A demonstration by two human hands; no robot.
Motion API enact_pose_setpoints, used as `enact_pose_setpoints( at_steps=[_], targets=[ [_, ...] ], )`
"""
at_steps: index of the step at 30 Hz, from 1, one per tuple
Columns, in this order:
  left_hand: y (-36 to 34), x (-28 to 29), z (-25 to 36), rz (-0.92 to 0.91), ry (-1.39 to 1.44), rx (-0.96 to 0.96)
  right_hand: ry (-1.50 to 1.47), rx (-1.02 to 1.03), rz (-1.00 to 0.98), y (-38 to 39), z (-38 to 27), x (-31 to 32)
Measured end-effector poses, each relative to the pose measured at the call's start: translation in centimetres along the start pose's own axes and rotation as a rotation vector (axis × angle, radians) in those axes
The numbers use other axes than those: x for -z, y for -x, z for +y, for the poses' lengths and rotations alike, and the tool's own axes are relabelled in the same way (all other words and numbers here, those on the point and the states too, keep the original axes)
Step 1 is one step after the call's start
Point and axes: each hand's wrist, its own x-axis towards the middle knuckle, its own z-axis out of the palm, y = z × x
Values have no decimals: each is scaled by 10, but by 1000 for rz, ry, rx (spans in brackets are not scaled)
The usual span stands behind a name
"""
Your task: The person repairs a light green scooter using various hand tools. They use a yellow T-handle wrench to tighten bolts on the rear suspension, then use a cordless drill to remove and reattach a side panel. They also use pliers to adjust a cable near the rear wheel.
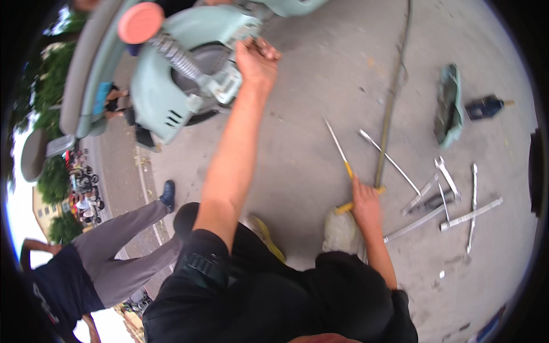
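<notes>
Near the knees: right hand closed on a yellow-handled screwdriver on the concrete.
Grip: fingers wrap the handle; its end sticks out left of the fist.
Beside it: wrenches lie scattered to the right.
Advice: lift the screwdriver by its handle, clear of the wrenches.
Far: left hand clamped on the scooter by its wheel, steadying it.

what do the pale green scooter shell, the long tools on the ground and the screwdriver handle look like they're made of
The scooter shell, held by the left hand, looks like painted sheet metal or plastic: smooth, pale green, faintly glossy. The long tools seem to be bare steel, silvery and reflective. The screwdriver handle in the right hand is probably yellow plastic, uniform and matte.
</notes>
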Motion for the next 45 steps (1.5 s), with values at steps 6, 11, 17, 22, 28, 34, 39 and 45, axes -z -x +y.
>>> enact_pose_setpoints(
  at_steps=[6,11,17,22,28,34,39,45],
  targets=[
    [70,-8,-73,-325,-335,352,130,-62,-138,-27,-10,-9],
    [98,3,-178,-288,-705,583,-45,-73,-274,-39,-6,-7],
    [109,3,-244,-590,-1413,-48,-109,-82,-180,-29,-16,-11],
    [100,2,-238,-585,-1224,274,-174,-110,-145,-27,-17,-17],
    [100,-1,-192,-531,-808,544,-147,-90,-129,-24,-10,-17],
    [85,57,-140,-520,-1146,385,-253,-236,-66,-38,-15,-9],
    [72,54,-90,-744,-1556,203,-240,-208,-300,-72,21,35],
    [142,-48,-16,-307,-736,655,-278,-400,15,-225,-29,147]
  ],
)
